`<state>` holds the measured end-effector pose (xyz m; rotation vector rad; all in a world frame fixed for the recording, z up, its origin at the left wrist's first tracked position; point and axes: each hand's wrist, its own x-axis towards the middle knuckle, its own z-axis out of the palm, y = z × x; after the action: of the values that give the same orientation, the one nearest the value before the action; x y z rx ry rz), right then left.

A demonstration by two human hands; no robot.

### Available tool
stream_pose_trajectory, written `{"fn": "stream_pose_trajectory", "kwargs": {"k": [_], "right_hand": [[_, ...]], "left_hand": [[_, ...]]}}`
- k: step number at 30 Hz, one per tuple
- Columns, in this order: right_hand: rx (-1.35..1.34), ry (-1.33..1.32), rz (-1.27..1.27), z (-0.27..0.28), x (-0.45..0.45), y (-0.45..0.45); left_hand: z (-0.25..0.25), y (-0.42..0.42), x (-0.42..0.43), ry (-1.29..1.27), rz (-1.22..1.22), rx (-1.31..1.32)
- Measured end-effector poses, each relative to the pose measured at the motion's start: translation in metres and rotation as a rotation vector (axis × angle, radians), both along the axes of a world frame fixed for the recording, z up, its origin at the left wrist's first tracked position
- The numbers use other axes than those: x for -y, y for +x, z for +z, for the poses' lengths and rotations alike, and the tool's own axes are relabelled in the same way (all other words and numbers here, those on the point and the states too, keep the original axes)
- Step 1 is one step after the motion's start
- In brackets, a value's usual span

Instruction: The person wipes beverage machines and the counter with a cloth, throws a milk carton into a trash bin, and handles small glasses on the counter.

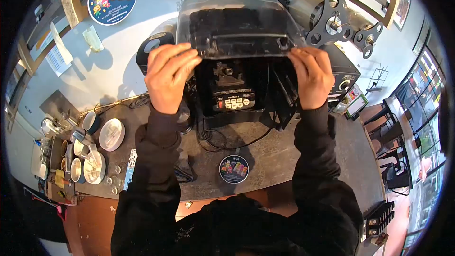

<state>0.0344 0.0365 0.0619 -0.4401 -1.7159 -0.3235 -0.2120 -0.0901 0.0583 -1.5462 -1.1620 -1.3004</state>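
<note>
A clear, dark-tinted plastic cover (239, 24) is raised over a black blender-like machine with a control panel (233, 101). At the cover's left front corner, my left hand (169, 76) pinches the rim between thumb and fingers. My right hand (313, 76) grips the rim at the right front corner in the same way. Inside the dark housing, below the cover, a metal and black drive part (229, 72) shows above the panel. A black cable (215, 142) lies curled on the counter in front of the machine.
Bowls, a white one (112, 134) among them, and glasses crowd the counter's left end. A round printed coaster-like disc (234, 169) lies near the front edge. Metal cylinders (303, 7) stand behind at the right, and black stools (386, 133) are beyond the counter.
</note>
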Motion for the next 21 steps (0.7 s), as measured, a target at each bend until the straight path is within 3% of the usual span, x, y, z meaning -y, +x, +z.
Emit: {"fn": "stream_pose_trajectory", "kwargs": {"k": [8, 16, 21], "right_hand": [[-0.017, 0.109, 0.04, 0.043, -0.029, -0.013], [-0.08, 0.1, 0.06, 0.038, -0.03, -0.016], [-0.168, 0.139, 0.097, 0.012, -0.005, -0.015]], "left_hand": [[0.049, -0.016, -0.021, 0.021, -0.073, 0.075], [0.042, -0.013, -0.022, 0.034, -0.052, 0.059], [0.026, -0.003, -0.007, 0.172, -0.015, 0.123]]}}
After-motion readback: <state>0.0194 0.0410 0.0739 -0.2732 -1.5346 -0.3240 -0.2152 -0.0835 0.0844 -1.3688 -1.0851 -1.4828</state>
